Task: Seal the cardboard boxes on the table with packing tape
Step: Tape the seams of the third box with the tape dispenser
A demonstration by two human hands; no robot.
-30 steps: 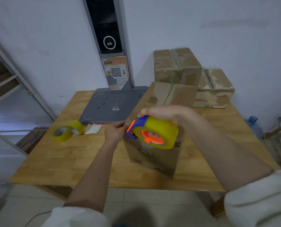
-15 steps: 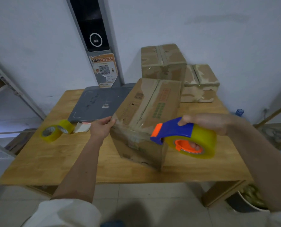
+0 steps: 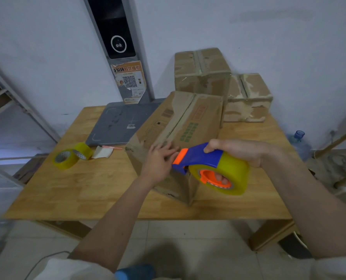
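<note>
Roughly, left to right: two loose rolls of yellowish clear tape (image 3: pixel 72 158) lie on the wooden desk (image 3: pixel 99 188), w/ a small white scrap of paper (image 3: pixel 103 152) just beside them. Behind sits a flat grey slab (image 3: pixel 119 124), matte and scuffed.

Centre: a worn brown cardboard box (image 3: pixel 180 136) stands on the desk, set at an angle to its edge, near corner toward the viewer. Flaps are down; a strip runs along the top centre seam. Corners look soft and frayed, so the walls probably give under pressure; likely light. Best held by pressing flat on top near the seam, not by squeezing the sides.

Left hand (image 3: pixel 158 162) rests on the box's near top edge, fingers straight and spread, touching the dispenser's orange tip.

Right hand (image 3: pixel 238 152) grips the tape dispenser (image 3: pixel 208 166) from above, fingers curled through the core of its roll. Blue and orange hard plastic, smooth; big glossy yellow-clear roll, prob. the heaviest part. Its nose is at the box's near edge.

Far right, at the back by the wall: two more boxes (image 3: pixel 202 71), one taller, one lower; both rough, patchy w/ torn paper, each w/ a strip along its top seam.
</note>
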